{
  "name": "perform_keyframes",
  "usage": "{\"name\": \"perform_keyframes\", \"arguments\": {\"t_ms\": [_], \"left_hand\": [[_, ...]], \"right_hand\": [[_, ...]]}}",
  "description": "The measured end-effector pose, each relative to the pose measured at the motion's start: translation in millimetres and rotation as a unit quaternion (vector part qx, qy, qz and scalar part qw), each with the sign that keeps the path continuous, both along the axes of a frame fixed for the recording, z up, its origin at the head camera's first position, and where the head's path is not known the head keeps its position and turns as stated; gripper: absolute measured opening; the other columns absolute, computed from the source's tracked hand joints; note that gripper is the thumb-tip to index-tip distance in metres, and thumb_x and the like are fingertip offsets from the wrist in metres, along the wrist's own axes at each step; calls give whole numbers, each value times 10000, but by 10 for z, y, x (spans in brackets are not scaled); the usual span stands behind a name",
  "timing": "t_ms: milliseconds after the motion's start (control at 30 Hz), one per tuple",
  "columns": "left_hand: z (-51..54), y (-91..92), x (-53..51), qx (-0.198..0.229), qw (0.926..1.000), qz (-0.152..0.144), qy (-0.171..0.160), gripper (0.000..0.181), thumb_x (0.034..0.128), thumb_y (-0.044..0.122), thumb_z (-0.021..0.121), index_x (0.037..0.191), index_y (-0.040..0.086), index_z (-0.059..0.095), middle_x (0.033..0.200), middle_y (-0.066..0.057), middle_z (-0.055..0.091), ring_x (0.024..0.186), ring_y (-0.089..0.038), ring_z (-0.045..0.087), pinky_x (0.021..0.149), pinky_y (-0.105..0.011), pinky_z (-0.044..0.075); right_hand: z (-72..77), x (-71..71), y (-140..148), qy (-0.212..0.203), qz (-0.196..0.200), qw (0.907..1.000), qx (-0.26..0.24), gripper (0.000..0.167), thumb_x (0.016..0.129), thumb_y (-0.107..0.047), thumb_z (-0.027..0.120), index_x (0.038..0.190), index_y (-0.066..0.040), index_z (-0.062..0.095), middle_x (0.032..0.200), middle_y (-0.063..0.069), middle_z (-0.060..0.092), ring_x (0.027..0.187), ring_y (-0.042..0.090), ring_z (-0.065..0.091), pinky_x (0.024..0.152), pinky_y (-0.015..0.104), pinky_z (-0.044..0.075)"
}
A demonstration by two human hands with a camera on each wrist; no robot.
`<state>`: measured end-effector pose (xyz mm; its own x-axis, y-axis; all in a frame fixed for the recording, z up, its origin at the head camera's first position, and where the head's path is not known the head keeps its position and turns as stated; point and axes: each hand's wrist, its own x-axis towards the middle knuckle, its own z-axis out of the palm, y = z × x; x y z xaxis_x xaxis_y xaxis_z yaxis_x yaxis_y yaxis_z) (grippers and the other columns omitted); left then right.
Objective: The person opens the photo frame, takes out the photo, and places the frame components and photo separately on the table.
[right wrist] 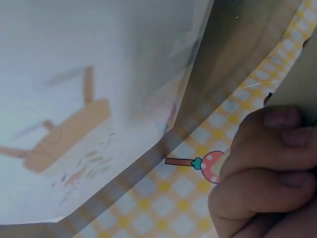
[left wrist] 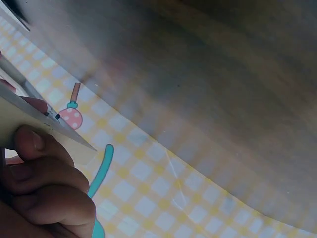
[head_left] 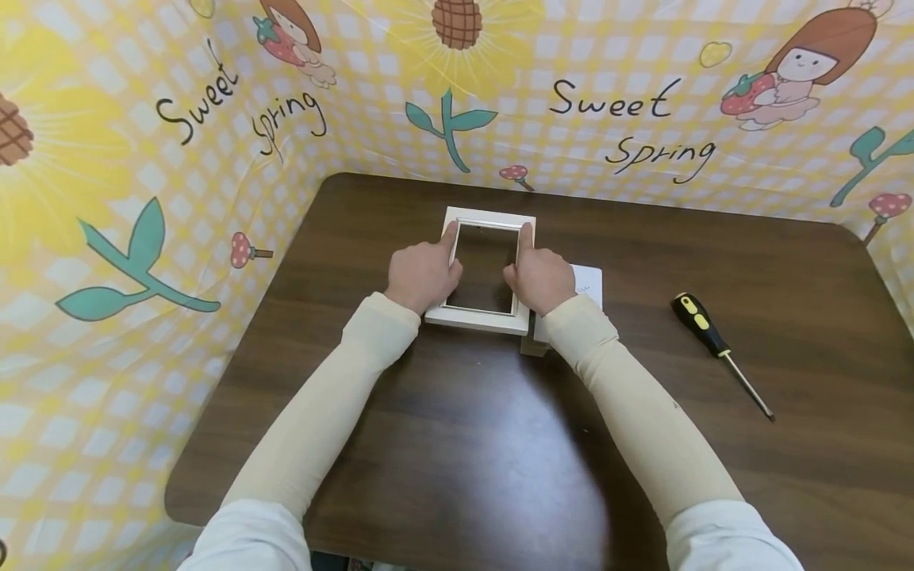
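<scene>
In the head view a small white frame [head_left: 477,319], like a picture frame, is held up over the brown table. Through its opening the dark tabletop shows. My left hand [head_left: 423,274] grips its left side, the index finger laid along the upper bar and the other fingers curled. On the opposite side my right hand [head_left: 546,279] holds it the same way. Both wrist views show curled fingers [left wrist: 54,198] against the frame's edge. Partly hidden beneath the right wrist is a white printed card [head_left: 589,284], resting on a light-coloured block-like thing [head_left: 534,346].
A screwdriver [head_left: 703,325] with a black and yellow handle lies on the table [head_left: 428,460] to the right. Yellow-checked printed cloth [head_left: 371,119] hangs along the table's back and left edges.
</scene>
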<state>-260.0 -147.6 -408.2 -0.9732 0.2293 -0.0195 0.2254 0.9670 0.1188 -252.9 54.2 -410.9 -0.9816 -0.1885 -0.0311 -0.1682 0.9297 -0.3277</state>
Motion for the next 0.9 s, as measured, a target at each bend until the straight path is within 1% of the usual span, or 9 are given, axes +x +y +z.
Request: {"name": "perform_keyframes", "arguments": {"t_ms": [267,400,500,600,767,900], "left_hand": [[-50,-140,-80,37,9998,185,-92,660,986,343,469,1608,191,307,553,-61,563,492,-252,562,465,-423,456],[-79,-219,-116,50,9996,225,-145,661,986,349,466,1608,193,306,559,-67,568,500,-258,573,473,-426,461],[-103,-274,-140,56,9996,235,-147,659,987,355,461,1608,198,307,562,-70,568,507,-265,577,483,-433,465],[-132,-327,-164,48,9996,244,-138,658,986,360,458,1607,204,309,566,-76,566,517,-274,579,491,-443,466],[-185,-394,-199,6,9993,267,-279,658,989,366,451,1611,212,299,569,-80,570,529,-274,586,494,-445,467],[-223,-431,-228,-11,9990,284,-346,665,985,362,456,1613,212,295,568,-79,571,531,-272,582,493,-443,465]], "right_hand": [[13,-91,-144,-186,85,9997,138,764,978,-247,566,1582,30,189,729,178,631,649,332,638,592,475,523],[10,-126,-224,-258,70,9995,174,761,986,-263,577,1585,18,199,731,173,631,648,324,639,598,471,528],[-15,-153,-275,-273,83,9994,195,751,990,-258,571,1584,15,200,700,158,614,617,310,623,576,461,522],[-65,-196,-330,-292,71,9994,158,745,989,-252,568,1582,6,199,712,163,617,621,315,626,584,465,524],[-150,-267,-402,-472,2,9988,99,746,978,-254,556,1585,-18,193,789,195,647,674,342,646,634,484,533],[-159,-292,-441,-663,-31,9977,122,761,987,-272,551,1598,-34,165,860,215,669,737,359,665,673,492,535]]}}
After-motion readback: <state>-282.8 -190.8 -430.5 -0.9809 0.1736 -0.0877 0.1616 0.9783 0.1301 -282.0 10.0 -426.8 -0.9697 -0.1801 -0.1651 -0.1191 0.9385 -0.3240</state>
